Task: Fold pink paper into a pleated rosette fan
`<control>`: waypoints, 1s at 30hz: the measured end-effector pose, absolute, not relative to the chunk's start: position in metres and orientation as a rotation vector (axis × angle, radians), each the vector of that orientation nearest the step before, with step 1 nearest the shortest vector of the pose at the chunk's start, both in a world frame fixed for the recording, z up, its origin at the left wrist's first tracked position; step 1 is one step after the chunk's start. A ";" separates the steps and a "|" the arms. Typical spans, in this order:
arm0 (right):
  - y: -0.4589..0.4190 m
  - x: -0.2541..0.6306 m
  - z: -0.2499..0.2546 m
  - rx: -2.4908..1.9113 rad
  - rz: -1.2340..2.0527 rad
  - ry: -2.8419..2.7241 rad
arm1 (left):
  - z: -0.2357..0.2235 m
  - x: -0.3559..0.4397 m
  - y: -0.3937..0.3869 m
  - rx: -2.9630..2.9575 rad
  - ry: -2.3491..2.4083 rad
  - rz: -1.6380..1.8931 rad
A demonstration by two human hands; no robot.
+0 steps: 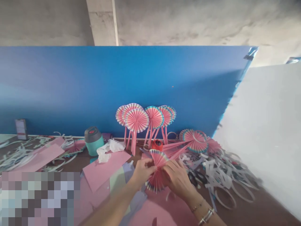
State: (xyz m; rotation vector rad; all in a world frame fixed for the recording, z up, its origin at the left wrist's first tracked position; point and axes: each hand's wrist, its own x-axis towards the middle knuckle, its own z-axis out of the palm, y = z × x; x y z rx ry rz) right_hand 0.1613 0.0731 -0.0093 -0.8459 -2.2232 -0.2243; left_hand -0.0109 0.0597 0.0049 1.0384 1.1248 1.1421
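Above a spread of pink paper (157, 208), both forearms angle inward from the bottom edge. The right hand (176, 175), back upward and wrist bent, curls its fingers around the right side of a paper fan (157, 179); the left hand (143, 169) pinches it near the centre, thumb forward. The fan sits between both hands. Beyond the left stands a lidded teal bottle (94, 146), its contents hidden

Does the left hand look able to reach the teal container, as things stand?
Probably not straight away: the left hand is holding a pink folded fan, and crumpled white material lies between that hand and the teal container.
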 end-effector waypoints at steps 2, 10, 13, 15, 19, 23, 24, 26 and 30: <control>0.076 0.165 -0.010 -0.879 -0.257 -2.198 | 0.008 -0.015 0.061 1.012 1.149 1.146; 0.091 0.191 -0.013 -1.061 -0.269 -2.076 | 0.017 -0.035 0.068 0.918 1.136 1.187; 0.092 0.194 -0.016 -1.139 -0.094 -1.982 | 0.017 -0.039 0.071 0.891 1.103 1.232; 0.090 0.190 -0.019 -1.155 0.133 -1.915 | 0.014 -0.038 0.072 0.881 1.072 1.244; 0.083 0.173 -0.025 -1.234 0.680 -1.716 | 0.006 -0.029 0.069 0.866 1.034 1.216; 0.079 0.164 -0.026 -1.229 0.982 -1.567 | 0.002 -0.023 0.066 0.847 1.005 1.171; 0.079 0.164 -0.026 -1.211 1.018 -1.538 | 0.001 -0.022 0.066 0.846 1.000 1.163; 0.080 0.164 -0.026 -1.175 1.086 -1.475 | 0.000 -0.022 0.066 0.837 0.991 1.162; 0.084 0.163 -0.028 -1.106 1.209 -1.374 | -0.004 -0.021 0.065 0.781 0.935 1.207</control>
